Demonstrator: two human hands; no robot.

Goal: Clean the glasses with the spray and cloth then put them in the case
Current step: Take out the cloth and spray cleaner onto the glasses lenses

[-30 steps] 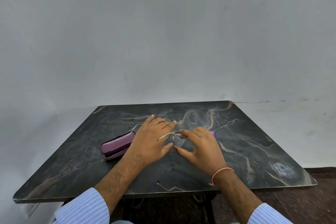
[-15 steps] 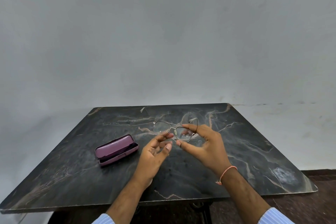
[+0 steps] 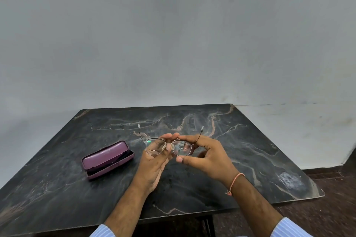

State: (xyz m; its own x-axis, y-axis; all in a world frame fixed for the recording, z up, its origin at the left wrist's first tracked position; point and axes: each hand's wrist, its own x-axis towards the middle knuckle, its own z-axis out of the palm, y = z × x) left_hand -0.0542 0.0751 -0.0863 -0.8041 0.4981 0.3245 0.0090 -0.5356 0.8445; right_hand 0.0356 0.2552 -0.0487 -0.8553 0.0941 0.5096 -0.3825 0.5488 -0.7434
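I am pinching the glasses by the frame between both hands' fingers, keeping fingertips off the lenses.

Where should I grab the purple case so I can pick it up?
Probably take the purple case by its lower half, across the narrow width, coming from above with a grip near the middle. It lies flat on the table with its lid partly raised, so grabbing the lid alone could swing it. Both hands hold the glasses.
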